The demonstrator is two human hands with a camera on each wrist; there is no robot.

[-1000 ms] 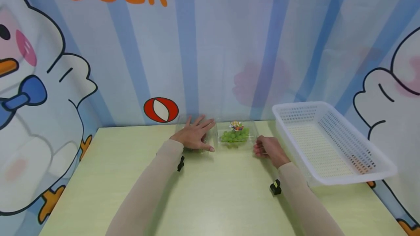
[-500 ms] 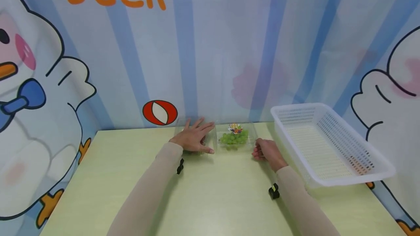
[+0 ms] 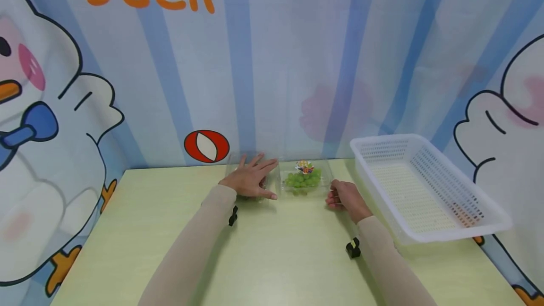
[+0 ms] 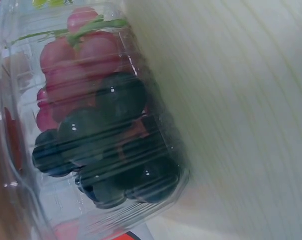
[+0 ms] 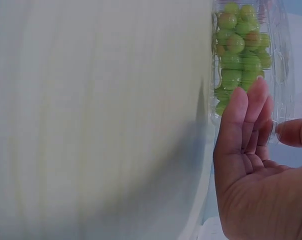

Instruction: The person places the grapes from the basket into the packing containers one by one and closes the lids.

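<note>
Two clear plastic boxes of grapes stand side by side at the back of the table. My left hand [image 3: 251, 179] rests on the left box [image 4: 93, 220] with its fingers straight and spread, hiding much of it in the head view. Red grapes [image 4: 66, 82] with a green stem and dark grapes [image 4: 122, 97] fill that box, as the left wrist view shows. At the right end of the other box [image 3: 326, 170], my right hand [image 3: 349, 198] pinches the rim between thumb and fingers. Inside lie green grapes [image 3: 302, 179], under a colourful sticker [image 3: 304, 167] on the lid.
A white perforated plastic basket [image 3: 416, 192] stands on the right of the table, close to my right forearm. Directly behind the boxes hangs a blue striped backdrop [image 3: 284, 70] with cartoon ducks. The pale yellow table [image 3: 272, 259] stretches in front of both hands.
The head view has tilted up very slightly since a second ago. Both hands and both boxes keep their places.
</note>
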